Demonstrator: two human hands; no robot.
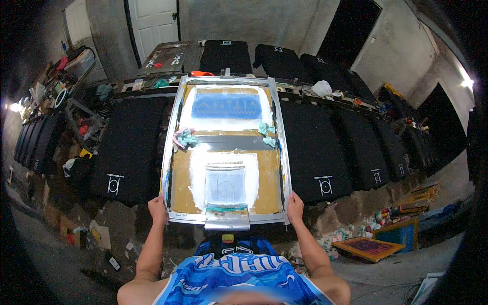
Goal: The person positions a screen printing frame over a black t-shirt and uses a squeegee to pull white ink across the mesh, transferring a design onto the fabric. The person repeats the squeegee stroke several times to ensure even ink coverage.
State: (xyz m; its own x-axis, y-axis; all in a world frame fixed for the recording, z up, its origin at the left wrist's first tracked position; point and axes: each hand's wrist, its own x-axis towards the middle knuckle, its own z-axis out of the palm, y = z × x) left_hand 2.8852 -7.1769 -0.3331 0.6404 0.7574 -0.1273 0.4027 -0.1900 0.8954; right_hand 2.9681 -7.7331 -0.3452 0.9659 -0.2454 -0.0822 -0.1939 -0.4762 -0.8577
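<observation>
A large screen-printing frame [279, 152] with silver metal sides lies in front of me. My left hand [158, 208] is closed around its near left corner, and my right hand [295, 207] grips the near right corner. Two stencil areas show on its mesh: a blue panel [226, 105] at the far end and a pale square [225, 185] with a circular design near me. White ink surrounds both. A squeegee [227, 219] with a flat metal body rests across the near rail. Crumpled pink and teal rags [184, 138] lie on the left side, teal ones [267, 134] on the right.
Black shirts with white prints lie on boards on both sides, one [127, 152] at left and another [315, 147] at right. More shirts [226, 56] lie across the far row. Framed screens [368, 248] and ink containers [378, 218] sit on the floor at right.
</observation>
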